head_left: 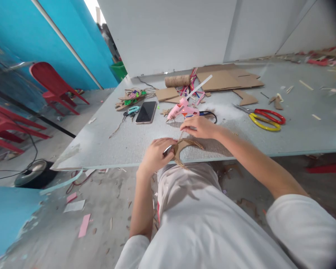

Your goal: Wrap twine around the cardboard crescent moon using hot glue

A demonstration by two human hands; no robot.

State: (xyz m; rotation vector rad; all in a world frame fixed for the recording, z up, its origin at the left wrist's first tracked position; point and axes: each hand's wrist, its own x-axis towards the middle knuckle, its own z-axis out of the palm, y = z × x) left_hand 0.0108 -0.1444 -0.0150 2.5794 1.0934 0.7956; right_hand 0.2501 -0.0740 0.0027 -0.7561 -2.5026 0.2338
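Note:
At the table's front edge, my left hand (158,154) is closed on a crescent-shaped cardboard piece (180,147) edged with brown twine. Something small, dark and pale, shows between its thumb and fingers; I cannot make out what it is. My right hand (200,127) is just above the piece, fingertips pinched on a thin strand of twine (181,136) that runs down to the cardboard. Right behind that hand lies a pink glue gun (182,109) with a clear glue stick (199,86) in its back.
A phone (146,112) and blue-handled snips (133,110) lie on the left. Scissors (264,118) with red and yellow handles are on the right. Farther back are a twine spool (177,81) and cardboard sheets (224,76). Red chairs (54,84) stand beyond the table.

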